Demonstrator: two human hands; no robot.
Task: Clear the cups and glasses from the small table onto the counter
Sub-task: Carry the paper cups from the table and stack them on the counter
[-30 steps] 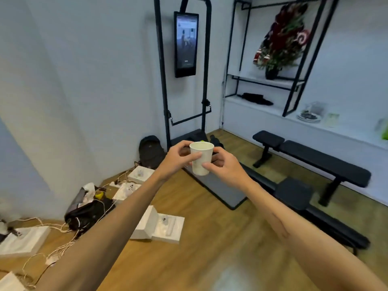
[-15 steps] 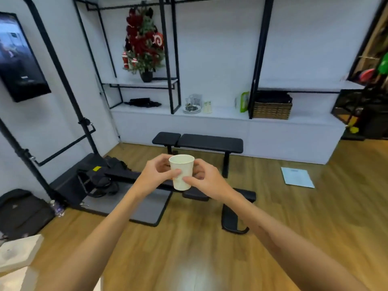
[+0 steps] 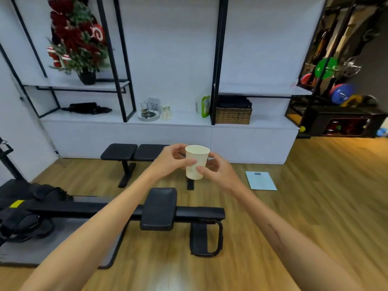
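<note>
White paper cup (image 3: 197,162) upright in mid-air above the wooden floor (image 3: 304,206), gripped by left hand (image 3: 171,161) and right hand (image 3: 218,172), fingers curled round its sides. Far fingers hidden behind cup; contents unreadable.

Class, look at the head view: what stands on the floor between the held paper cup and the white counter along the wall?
In the head view, a black bench stands between the cup and the counter.

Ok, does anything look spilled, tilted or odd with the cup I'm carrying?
Nothing stands out. The paper cup is upright and undented, held by the left hand and right hand; no spill shows.
</note>
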